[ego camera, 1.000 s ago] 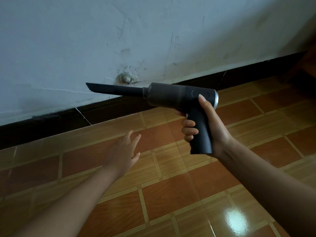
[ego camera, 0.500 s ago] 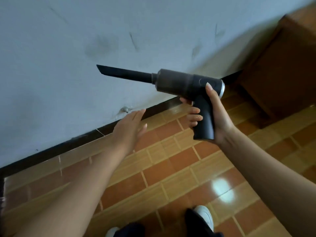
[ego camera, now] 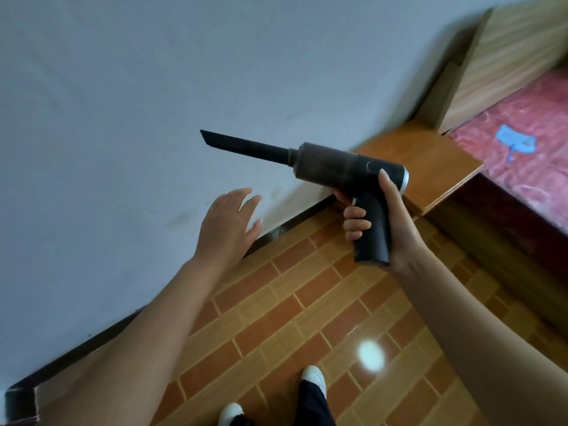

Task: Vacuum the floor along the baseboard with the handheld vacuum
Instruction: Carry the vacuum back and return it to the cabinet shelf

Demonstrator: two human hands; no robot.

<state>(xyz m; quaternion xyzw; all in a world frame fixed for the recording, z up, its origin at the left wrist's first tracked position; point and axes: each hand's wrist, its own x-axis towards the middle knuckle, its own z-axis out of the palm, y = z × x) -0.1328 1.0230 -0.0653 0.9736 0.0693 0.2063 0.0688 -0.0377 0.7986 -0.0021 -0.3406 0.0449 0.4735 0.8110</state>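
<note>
A black handheld vacuum (ego camera: 344, 166) with a long crevice nozzle is held up in the air, well above the floor, its nozzle tip pointing left toward the white wall. My right hand (ego camera: 396, 229) grips its pistol handle, thumb along the body. My left hand (ego camera: 229, 221) hovers with fingers spread and relaxed, holding nothing, in front of the wall near the black baseboard (ego camera: 295, 221). The baseboard runs diagonally from lower left to the wooden furniture. The floor (ego camera: 307, 318) is orange and tan tile.
A low wooden cabinet (ego camera: 421, 161) stands against the wall at the right. Beside it is a bed with a red patterned mattress (ego camera: 528, 142) and a wooden headboard (ego camera: 504, 50). My white shoes (ego camera: 313, 376) show at the bottom edge.
The view has risen and swung right: the wall now fills more of it, and the cabinet and bed have come into sight. The vacuum and both hands sit higher above the floor.
</note>
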